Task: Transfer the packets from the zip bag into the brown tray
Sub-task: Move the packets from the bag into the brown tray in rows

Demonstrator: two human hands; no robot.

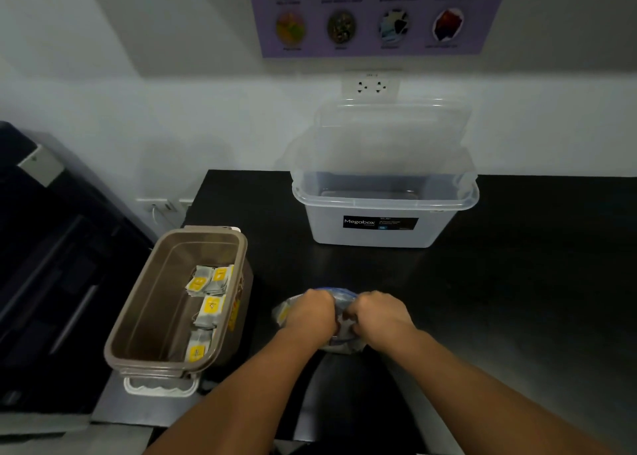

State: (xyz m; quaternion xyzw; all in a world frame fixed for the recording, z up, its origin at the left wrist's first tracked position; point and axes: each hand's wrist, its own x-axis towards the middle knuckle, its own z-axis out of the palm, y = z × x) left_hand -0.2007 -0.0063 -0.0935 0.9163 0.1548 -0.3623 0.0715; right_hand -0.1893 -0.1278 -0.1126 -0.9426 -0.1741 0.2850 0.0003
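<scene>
A clear zip bag (pixel 339 342) with a blue seal lies on the black table in front of me, mostly hidden under my hands. My left hand (pixel 310 311) grips its left side and my right hand (pixel 377 313) grips its right side, fists close together. A yellow-labelled packet (pixel 283 314) shows through the bag beside my left hand. The brown tray (pixel 144 303) stands at the table's left edge. Several grey packets with yellow labels (pixel 208 308) lie along its right inner wall.
A translucent Megabox storage box (pixel 382 227) stands at the back of the black table (pixel 517 265), its lid (pixel 393 134) leaning against the wall. A dark machine (pixel 51 265) sits left of the table. A wall socket (pixel 370 85) is above the box.
</scene>
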